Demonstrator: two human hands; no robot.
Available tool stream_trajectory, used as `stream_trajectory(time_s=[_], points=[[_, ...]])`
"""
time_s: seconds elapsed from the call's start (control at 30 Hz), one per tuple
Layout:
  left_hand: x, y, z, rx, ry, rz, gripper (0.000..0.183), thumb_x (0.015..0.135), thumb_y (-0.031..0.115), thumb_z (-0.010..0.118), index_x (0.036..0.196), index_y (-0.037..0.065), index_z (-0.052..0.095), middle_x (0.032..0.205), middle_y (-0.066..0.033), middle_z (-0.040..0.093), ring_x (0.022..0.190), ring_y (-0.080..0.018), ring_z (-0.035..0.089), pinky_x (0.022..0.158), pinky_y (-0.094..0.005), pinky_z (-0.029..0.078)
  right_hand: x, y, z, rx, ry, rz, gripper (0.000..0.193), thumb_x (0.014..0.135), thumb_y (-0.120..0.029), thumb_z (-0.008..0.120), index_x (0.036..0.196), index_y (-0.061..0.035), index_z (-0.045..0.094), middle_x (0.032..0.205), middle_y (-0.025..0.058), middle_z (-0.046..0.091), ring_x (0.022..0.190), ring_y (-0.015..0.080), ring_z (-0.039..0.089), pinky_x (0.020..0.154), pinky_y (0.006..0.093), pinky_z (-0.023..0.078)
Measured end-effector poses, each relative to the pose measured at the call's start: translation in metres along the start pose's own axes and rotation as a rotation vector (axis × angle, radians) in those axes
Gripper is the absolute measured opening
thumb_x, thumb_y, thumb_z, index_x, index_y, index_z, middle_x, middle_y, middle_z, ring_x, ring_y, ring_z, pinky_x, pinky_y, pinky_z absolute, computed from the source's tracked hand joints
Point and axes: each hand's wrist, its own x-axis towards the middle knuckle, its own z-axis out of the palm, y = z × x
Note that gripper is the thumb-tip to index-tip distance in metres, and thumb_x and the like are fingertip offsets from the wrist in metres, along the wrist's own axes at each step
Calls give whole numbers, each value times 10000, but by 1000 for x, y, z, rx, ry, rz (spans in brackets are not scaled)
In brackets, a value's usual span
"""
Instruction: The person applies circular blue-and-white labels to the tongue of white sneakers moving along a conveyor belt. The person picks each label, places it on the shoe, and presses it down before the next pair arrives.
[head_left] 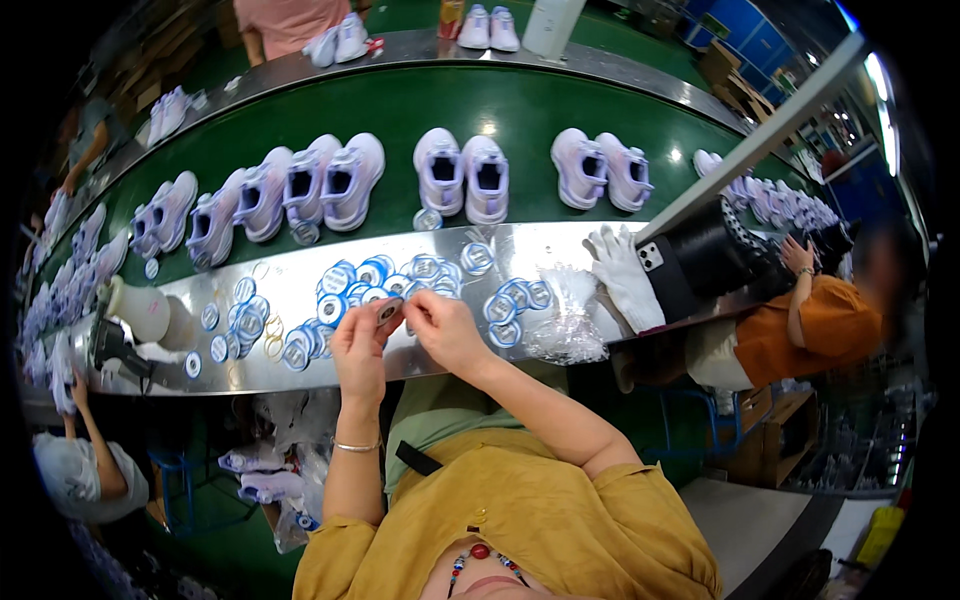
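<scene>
Above the metal work table's near edge, my left hand (360,350) pinches a small round disc (389,311), tilted, with a greyish face. Close beside it, my right hand (446,332) has its fingertips pressed together near the disc's edge; whatever they hold is too small to name. Beyond both hands lies a loose heap of round blue-and-white discs (337,278). More of these discs (248,318) lie to the left among thin yellowish rings (274,347). Another cluster of discs (503,308) sits right of my right hand.
Pairs of pale lilac sneakers (462,175) stand along the green conveyor belt (520,95) past the metal table (390,372). Right lie clear plastic pieces (568,330), white gloves (625,275) and a dark phone (657,280). A tape dispenser (120,335) stands left. Co-workers sit at both sides.
</scene>
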Motion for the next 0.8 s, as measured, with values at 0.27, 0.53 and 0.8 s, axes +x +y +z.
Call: stream_trajectory(time_s=[0.27, 0.53, 0.8], points=[[2, -23, 23, 205, -7, -25, 106, 868, 1, 596, 963, -28, 635, 1015, -91, 635, 865, -119, 594, 786, -232, 476, -12, 4, -30, -319, 27, -335, 82, 836, -70, 504, 886, -9, 524, 773, 170, 582, 701, 359, 588, 607, 436, 474], [38, -43, 81, 454, -266, 122, 56, 871, -2, 589, 922, -6, 612, 960, -64, 630, 828, -99, 579, 723, -210, 467, 15, 23, -107, 220, -123, 88, 154, 876, -158, 571, 958, -28, 580, 694, 57, 569, 622, 108, 514, 539, 263, 388], [103, -76, 174, 722, -638, 41, 109, 882, 52, 571, 959, -12, 614, 917, -51, 616, 764, -102, 566, 642, -226, 452, 39, 68, -218, 156, -46, 112, 145, 885, -115, 565, 937, 6, 625, 816, 37, 633, 755, 81, 557, 656, 247, 442]])
